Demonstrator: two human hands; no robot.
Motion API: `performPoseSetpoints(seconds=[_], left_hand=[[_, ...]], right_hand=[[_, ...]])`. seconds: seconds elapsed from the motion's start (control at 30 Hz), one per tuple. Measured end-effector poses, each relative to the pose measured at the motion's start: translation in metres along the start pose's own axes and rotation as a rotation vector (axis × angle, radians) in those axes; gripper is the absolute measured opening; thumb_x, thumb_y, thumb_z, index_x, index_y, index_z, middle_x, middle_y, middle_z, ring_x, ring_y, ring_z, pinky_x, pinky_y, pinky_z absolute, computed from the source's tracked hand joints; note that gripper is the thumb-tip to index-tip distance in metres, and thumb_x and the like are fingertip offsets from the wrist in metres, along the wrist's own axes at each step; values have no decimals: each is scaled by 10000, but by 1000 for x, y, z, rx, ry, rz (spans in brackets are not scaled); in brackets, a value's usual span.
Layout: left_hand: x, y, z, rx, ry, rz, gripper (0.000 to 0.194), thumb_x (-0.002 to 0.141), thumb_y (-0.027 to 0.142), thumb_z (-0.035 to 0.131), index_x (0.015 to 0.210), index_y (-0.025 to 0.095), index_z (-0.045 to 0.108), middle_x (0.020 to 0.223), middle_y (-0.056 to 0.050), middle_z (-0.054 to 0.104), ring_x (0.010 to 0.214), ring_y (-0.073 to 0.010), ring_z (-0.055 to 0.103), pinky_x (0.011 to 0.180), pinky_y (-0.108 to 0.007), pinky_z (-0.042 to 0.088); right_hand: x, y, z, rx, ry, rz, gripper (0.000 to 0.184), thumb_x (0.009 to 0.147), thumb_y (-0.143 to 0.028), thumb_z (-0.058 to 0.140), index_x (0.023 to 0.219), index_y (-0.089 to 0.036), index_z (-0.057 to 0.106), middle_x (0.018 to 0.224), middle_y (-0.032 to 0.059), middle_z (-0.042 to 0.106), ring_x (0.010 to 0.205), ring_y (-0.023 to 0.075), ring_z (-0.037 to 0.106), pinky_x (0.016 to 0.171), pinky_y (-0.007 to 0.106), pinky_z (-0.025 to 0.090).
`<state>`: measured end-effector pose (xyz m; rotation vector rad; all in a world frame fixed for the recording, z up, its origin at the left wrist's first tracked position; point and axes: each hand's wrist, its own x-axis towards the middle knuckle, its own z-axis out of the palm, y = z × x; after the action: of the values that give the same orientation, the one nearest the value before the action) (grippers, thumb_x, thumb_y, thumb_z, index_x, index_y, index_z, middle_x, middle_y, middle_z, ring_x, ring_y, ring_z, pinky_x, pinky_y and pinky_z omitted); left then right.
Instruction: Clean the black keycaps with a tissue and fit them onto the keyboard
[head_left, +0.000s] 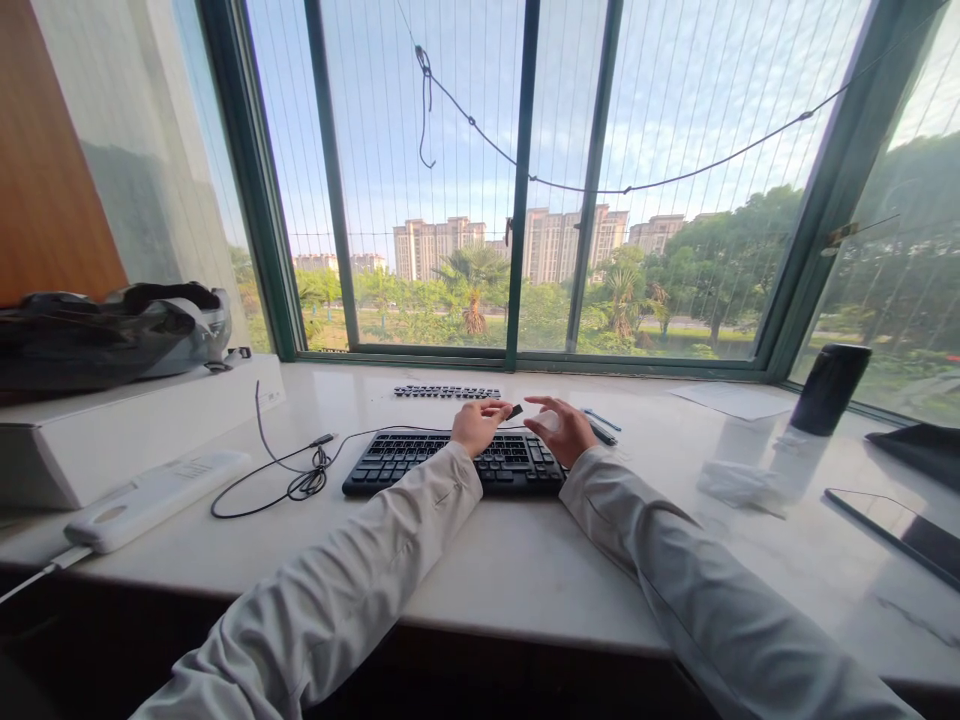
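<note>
My left hand [474,428] and sleeve [405,510] hide part of the keyboard's [390,462] middle, and my right hand [568,432] covers some of its right end. I can't read the key legends at this size, nor tell what the small dark piece [515,411] at my left fingertips is. A pale patch [546,420] by my right fingers is too blurred to name. Both my sleeves run out at the bottom edge. The bulky dark item [90,340] and the white cable [34,578] are cut off at the left; the flat dark slab [900,530], lower right, is cut by the right edge.
</note>
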<state>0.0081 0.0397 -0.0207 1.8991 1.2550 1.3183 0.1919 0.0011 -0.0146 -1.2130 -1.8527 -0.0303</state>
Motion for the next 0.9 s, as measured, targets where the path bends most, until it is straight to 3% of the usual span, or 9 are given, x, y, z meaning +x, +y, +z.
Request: performPoseSetpoints(seconds=[0.37, 0.57, 0.7, 0.9], left_hand=[[2, -3, 1, 16, -16, 42, 328, 751, 502, 657, 910, 231, 749, 877, -46, 735, 857, -184, 673, 822, -290, 511], [-1, 2, -1, 59, -87, 27, 297, 804, 444, 615, 940, 211, 737, 874, -45, 733, 836, -175, 670, 771, -263, 514], [-4, 8, -6, 232, -96, 164, 249, 849, 409, 566, 926, 252, 743, 892, -17, 731, 886, -175, 658, 844, -277, 491], [-11, 15, -11, 429, -89, 358, 170, 823, 331, 622, 941, 286, 737, 1007, 1, 715, 977, -179, 632, 902, -280, 464]], right_hand=[[0, 2, -1, -75, -7, 30, 331, 790, -446, 632, 1093, -316, 663, 940, 13, 670, 831, 179, 621, 783, 304, 464], [-1, -4, -5, -148, -41, 45, 250, 817, -474, 595, 993, -330, 699, 955, -7, 678, 838, 179, 622, 757, 293, 453], [-2, -5, -6, -191, -65, 79, 241, 817, -485, 589, 967, -336, 705, 966, -17, 683, 861, 187, 625, 736, 292, 446], [-2, -2, -5, -205, -93, 96, 241, 815, -473, 592, 981, -338, 702, 998, -21, 687, 888, 189, 628, 731, 291, 447]])
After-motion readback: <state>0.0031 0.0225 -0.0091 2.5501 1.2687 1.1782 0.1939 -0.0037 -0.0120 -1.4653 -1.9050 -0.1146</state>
